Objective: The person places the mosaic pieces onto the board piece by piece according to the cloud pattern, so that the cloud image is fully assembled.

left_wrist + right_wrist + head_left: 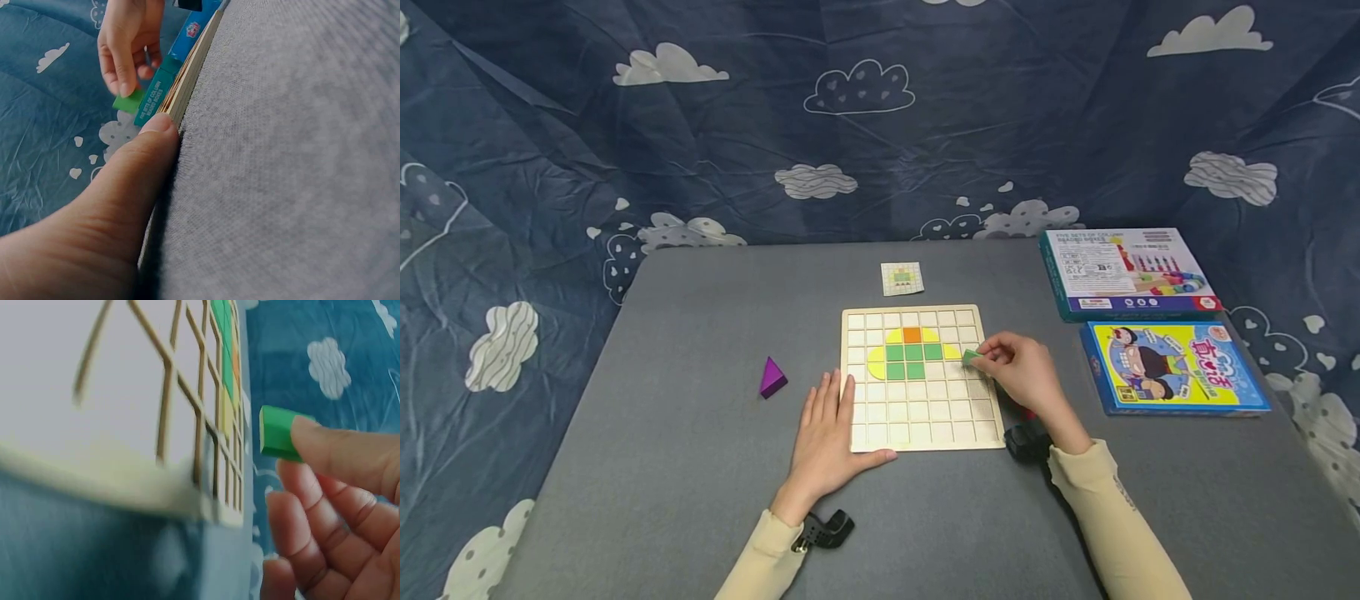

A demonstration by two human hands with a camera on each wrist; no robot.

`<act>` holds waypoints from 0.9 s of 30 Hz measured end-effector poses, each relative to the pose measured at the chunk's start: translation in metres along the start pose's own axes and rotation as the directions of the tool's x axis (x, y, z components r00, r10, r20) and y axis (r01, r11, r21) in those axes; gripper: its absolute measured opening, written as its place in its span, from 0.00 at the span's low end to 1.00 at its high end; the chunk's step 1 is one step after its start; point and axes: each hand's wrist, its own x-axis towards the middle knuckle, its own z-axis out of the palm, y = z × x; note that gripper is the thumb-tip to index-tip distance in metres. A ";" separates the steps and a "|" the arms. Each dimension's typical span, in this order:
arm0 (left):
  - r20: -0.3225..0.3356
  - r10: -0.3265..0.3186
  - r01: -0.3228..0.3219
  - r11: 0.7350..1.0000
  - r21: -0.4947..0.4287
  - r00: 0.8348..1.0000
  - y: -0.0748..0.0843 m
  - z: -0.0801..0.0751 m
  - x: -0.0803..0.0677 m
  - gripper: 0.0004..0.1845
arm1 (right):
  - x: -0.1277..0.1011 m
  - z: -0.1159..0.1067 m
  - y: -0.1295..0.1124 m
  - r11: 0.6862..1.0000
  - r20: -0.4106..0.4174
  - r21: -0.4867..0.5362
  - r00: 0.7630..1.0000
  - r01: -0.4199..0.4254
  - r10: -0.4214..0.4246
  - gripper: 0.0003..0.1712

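My right hand (1026, 371) pinches a small green square tile (275, 431) between thumb and fingers, just over the right side of a wooden grid board (936, 412). Along the board's left edge lies my left hand (823, 437), its fingers straight and its thumb (140, 156) against the near edge. Green tiles (914, 352) fill several cells in the board's upper half. An orange tile (912, 335) sits above them, and yellow curved pieces (877, 363) flank them on both sides.
A small pattern card (902, 279) lies beyond the board. Left of it stands a purple triangular block (772, 378). Two boxes occupy the right: a white-topped one (1131, 267) behind a blue and yellow one (1176, 367). Something red (1029, 413) shows partly beneath the right wrist.
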 end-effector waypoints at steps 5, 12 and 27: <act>-0.036 0.022 -0.022 1.000 0.002 0.999 0.000 0.001 0.000 0.65 | -0.001 0.015 -0.011 0.998 0.038 0.030 0.997 0.060 -0.061 0.06; -0.025 0.014 -0.014 1.000 -0.002 1.000 0.000 0.001 0.000 0.65 | 0.000 0.028 -0.019 0.996 0.076 0.026 0.993 0.090 -0.092 0.05; -0.013 0.006 -0.006 1.000 0.004 1.000 0.000 0.001 -0.001 0.66 | 0.006 0.036 -0.028 0.986 0.099 -0.126 0.990 0.111 -0.099 0.04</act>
